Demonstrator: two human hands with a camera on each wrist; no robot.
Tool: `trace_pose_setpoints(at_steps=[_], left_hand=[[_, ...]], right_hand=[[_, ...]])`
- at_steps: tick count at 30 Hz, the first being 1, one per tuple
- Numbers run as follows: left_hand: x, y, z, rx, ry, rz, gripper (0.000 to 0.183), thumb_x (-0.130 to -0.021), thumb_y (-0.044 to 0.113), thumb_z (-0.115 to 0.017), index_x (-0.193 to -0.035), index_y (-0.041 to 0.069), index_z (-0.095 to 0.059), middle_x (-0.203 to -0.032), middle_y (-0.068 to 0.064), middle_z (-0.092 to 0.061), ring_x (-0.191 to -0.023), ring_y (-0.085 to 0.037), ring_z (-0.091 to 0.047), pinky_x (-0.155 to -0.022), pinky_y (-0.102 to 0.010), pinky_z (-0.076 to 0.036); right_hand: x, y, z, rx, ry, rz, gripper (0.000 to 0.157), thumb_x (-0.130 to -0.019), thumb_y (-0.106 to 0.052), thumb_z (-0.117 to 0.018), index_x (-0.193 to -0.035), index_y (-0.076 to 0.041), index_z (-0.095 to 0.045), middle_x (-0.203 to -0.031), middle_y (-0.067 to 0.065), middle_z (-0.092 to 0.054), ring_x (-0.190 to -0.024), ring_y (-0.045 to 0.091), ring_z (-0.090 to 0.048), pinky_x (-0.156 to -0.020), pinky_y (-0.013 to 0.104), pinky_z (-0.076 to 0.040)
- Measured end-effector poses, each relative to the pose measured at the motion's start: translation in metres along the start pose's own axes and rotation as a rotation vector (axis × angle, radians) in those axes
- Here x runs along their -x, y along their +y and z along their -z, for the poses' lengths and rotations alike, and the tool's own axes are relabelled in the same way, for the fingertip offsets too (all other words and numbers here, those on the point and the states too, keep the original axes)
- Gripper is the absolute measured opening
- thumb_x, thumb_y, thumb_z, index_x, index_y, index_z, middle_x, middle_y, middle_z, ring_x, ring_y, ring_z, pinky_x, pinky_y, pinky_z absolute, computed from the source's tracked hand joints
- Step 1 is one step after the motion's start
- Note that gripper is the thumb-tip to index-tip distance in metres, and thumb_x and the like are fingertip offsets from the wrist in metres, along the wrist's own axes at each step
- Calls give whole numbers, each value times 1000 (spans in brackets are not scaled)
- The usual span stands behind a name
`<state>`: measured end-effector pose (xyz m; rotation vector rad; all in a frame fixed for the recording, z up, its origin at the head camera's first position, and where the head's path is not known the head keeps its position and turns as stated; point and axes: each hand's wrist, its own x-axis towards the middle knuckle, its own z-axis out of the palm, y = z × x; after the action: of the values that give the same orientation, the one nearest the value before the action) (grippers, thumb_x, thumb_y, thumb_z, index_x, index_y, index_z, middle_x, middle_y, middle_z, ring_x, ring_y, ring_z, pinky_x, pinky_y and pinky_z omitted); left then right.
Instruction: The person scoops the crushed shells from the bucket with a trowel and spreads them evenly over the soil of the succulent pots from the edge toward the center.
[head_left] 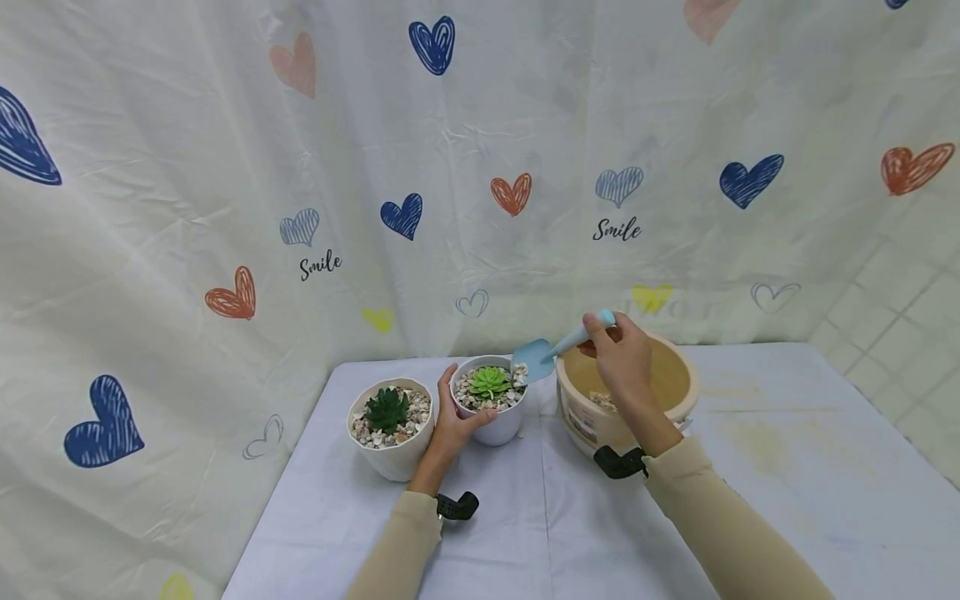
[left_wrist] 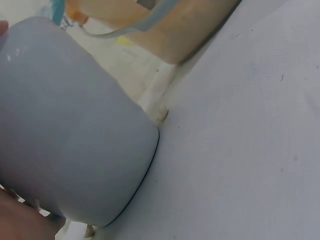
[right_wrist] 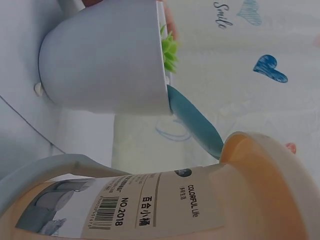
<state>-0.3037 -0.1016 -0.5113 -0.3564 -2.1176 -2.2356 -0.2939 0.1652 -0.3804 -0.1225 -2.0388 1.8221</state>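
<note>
My left hand (head_left: 454, 423) grips a small white pot (head_left: 498, 430) that stands on the table, thumb on the near side and fingers along its left. Inside the pot a light green succulent (head_left: 490, 381) sits among pale pebbles. My right hand (head_left: 624, 360) holds a blue hand trowel (head_left: 534, 358) by its handle. The trowel's blade slants down to the pot's right rim, with pebbles at its tip. In the right wrist view the blade (right_wrist: 195, 120) spans from the pot's rim to the bucket's rim. The beige bucket (head_left: 681, 375) stands below my right hand with some pebbles inside.
A second white pot (head_left: 396, 460) with a dark green succulent (head_left: 387, 410) and pebbles stands left of my left forearm. The bucket has a handle (right_wrist: 60, 165) and a printed label (right_wrist: 125, 205). A white cloth (head_left: 750, 500) covers the table, and a heart-patterned curtain (head_left: 525, 100) hangs behind.
</note>
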Motion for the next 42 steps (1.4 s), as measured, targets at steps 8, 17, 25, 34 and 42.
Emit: trace_pose_setpoints(at_steps=[8, 17, 25, 34, 42], left_hand=[[-1, -1, -2, -85, 33, 4, 113, -76, 28, -90, -160, 34, -16, -162, -11, -29, -148, -29, -34, -120, -50, -28], [-1, -2, -2, -83, 40, 3, 113, -76, 28, -90, -161, 32, -15, -161, -11, -30, -146, -30, -37, -118, -49, -31], [-2, -7, -1, -6, 57, -20, 109, -77, 19, -89, -155, 24, -14, -158, -11, -33, -143, -27, -41, -119, -44, -31], [-1, -6, 1, 20, 12, -28, 101, -80, 15, -83, -157, 27, -18, -162, -11, -29, -147, -29, -36, -120, -47, -28], [-1, -6, 1, 42, -3, -56, 98, -83, 11, -77, -160, 24, -17, -165, -17, -24, -147, -30, -34, -119, -43, -28]], right_hand=[[3, -1, 0, 23, -10, 45, 44, -98, -44, -66, -116, -4, -67, -101, 17, -71, -78, 7, -75, -73, 20, -60], [3, -1, 0, 38, -5, 76, 44, -98, -47, -66, -113, -6, -67, -100, 18, -71, -78, 9, -74, -72, 21, -60], [2, -3, 1, -20, 38, 70, 39, -98, -44, -65, -110, -7, -67, -93, 11, -70, -78, 11, -74, -75, 24, -61], [1, -3, 1, -55, 54, 64, 34, -99, -40, -66, -112, -8, -67, -97, 12, -72, -85, 18, -77, -76, 25, -61], [1, -5, -4, -94, 37, 49, 39, -98, -38, -67, -118, -3, -66, -98, 9, -70, -83, 11, -75, -79, 25, -61]])
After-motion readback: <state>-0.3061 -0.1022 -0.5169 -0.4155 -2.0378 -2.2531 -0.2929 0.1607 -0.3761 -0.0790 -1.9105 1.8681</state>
